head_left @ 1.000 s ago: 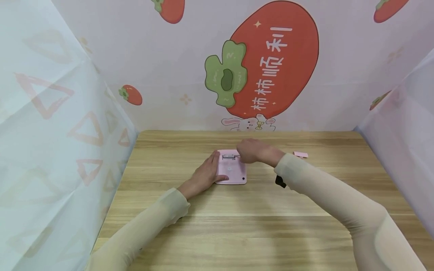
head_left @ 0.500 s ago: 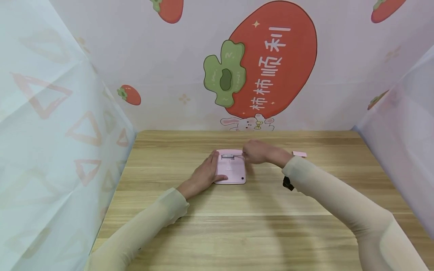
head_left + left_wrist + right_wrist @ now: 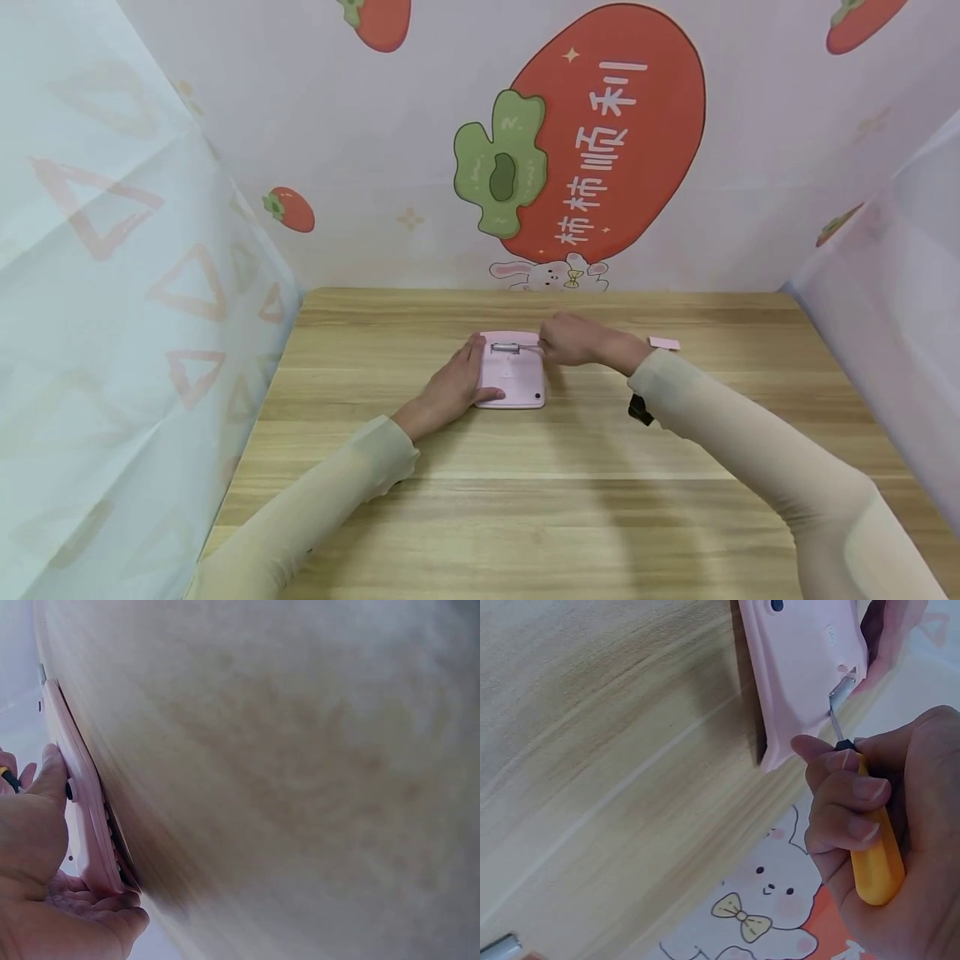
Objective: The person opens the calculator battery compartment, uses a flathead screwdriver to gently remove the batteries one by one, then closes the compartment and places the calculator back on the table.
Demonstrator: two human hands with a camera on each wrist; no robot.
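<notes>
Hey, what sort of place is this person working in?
Probably a small screened-off work booth: there's a wood-grain table, a backdrop printed with big red fruit, and creased pale sheets closing in both sides.

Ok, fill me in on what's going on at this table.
A person is working on a pink device that lies on the table. The left hand holds it by one side. The right hand grips a yellow-handled screwdriver, its tip at the battery, which sits in the device. A small pink piece lies off to the right.
</notes>
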